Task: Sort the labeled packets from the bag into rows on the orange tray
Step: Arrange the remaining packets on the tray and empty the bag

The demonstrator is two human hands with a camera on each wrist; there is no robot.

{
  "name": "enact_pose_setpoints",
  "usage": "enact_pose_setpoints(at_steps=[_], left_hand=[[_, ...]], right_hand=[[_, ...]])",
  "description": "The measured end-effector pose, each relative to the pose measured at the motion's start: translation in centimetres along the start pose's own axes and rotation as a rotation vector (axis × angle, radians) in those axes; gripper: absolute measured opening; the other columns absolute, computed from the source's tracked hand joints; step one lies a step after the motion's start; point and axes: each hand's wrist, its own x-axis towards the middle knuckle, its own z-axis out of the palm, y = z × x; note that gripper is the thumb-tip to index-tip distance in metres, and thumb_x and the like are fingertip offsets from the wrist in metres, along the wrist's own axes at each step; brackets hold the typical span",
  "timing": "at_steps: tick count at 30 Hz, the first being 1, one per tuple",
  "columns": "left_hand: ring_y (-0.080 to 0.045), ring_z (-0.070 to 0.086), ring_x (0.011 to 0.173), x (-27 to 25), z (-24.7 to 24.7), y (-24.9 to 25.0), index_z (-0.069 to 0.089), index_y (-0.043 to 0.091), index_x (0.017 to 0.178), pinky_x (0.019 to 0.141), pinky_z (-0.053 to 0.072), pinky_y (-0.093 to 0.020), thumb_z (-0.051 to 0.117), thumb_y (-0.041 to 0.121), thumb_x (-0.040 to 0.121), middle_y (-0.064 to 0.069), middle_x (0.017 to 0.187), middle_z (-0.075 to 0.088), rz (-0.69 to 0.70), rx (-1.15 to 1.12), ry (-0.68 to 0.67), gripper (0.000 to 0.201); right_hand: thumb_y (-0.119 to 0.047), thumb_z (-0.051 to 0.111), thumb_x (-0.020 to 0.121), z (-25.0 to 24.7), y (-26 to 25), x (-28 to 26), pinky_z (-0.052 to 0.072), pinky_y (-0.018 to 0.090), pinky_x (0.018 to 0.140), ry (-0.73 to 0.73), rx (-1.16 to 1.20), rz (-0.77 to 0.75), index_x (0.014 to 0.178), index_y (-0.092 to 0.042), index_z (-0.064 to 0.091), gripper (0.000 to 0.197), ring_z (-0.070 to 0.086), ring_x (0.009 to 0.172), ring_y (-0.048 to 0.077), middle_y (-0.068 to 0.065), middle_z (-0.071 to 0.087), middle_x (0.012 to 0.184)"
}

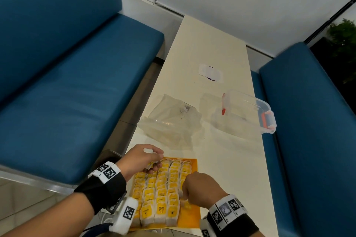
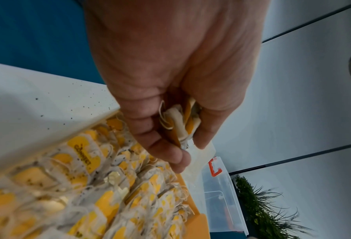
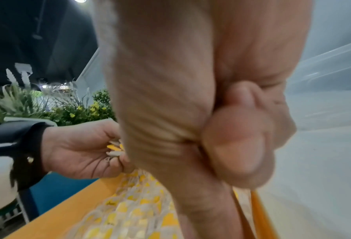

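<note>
An orange tray (image 1: pixel 189 217) lies at the table's near end, filled with rows of tea-bag packets with yellow labels (image 1: pixel 159 194). My left hand (image 1: pixel 154 163) hovers over the tray's far left corner and grips a small bunch of packets (image 2: pixel 180 122) between thumb and curled fingers. My right hand (image 1: pixel 185 194) is curled over the near end of the rightmost row, fingertips down on a packet (image 1: pixel 186 205) there; the contact itself is hidden. The crumpled clear plastic bag (image 1: pixel 171 121) lies beyond the tray.
A clear plastic container (image 1: pixel 250 109) with orange clips stands at the table's right edge, past the bag. A white sticker (image 1: pixel 211 73) lies farther along the narrow white table (image 1: pixel 221 159). Blue benches (image 1: pixel 67 92) run along both sides.
</note>
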Motion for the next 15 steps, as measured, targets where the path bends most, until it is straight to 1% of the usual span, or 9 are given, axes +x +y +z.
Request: enact_pose_setpoints(at_steps=[3,8,12,15], left_hand=[[-0.021,0.062,0.067,0.0,0.0,0.0,0.072,0.011,0.110,0.059,0.053,-0.029,0.070,0.015,0.094,-0.025,0.094,0.075,0.002,0.001,-0.003,0.016],[-0.022,0.062,0.067,-0.2,0.0,0.1,0.072,0.010,0.109,0.058,0.053,-0.029,0.070,0.014,0.094,-0.026,0.094,0.074,0.006,0.000,-0.005,0.016],[-0.021,0.062,0.066,-0.2,-0.1,0.0,0.072,0.010,0.109,0.058,0.053,-0.029,0.070,0.014,0.094,-0.026,0.094,0.074,0.009,0.001,-0.006,0.016],[-0.021,0.062,0.066,-0.3,-0.1,0.0,0.072,0.010,0.108,0.058,0.053,-0.029,0.070,0.014,0.094,-0.026,0.094,0.074,0.009,0.001,-0.003,0.015]], right_hand=[[-0.004,0.057,0.091,0.6,-0.5,0.5,0.050,0.037,0.079,0.048,-0.100,0.020,0.108,-0.008,0.070,0.022,0.064,0.100,0.036,0.016,0.065,0.113],[0.003,0.051,0.090,1.0,-1.1,1.1,0.047,0.036,0.076,0.082,-0.130,0.078,0.109,-0.005,0.063,0.023,0.064,0.103,0.037,0.018,0.063,0.114],[0.003,0.050,0.090,0.9,-1.3,1.4,0.051,0.037,0.082,0.121,-0.098,0.116,0.110,-0.007,0.064,0.026,0.064,0.104,0.035,0.015,0.064,0.115],[0.002,0.050,0.091,1.0,-1.4,1.5,0.052,0.038,0.085,0.135,-0.066,0.126,0.113,-0.007,0.064,0.027,0.064,0.106,0.034,0.015,0.064,0.117]])
